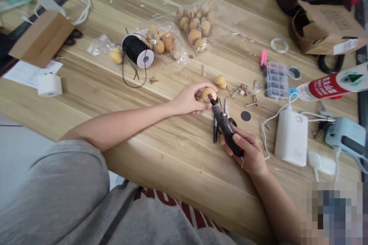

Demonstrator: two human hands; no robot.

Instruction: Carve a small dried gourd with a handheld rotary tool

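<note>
Lots of Things on a Wooden Table (172, 153)

Its top is brown with stripes. Clear bags of gourds (195, 35), a fat spool of black string (134, 48), scissors (227, 108), a black pen (215, 132), a see-through box (276, 80) and a white power bank (291, 138) are on it.

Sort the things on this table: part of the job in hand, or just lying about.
Job in hand:
small gourd, in the left hand
rotary tool, in the right hand
loose bits, probably

Seemingly just lying about:
bottle
black spool
white cube
</note>
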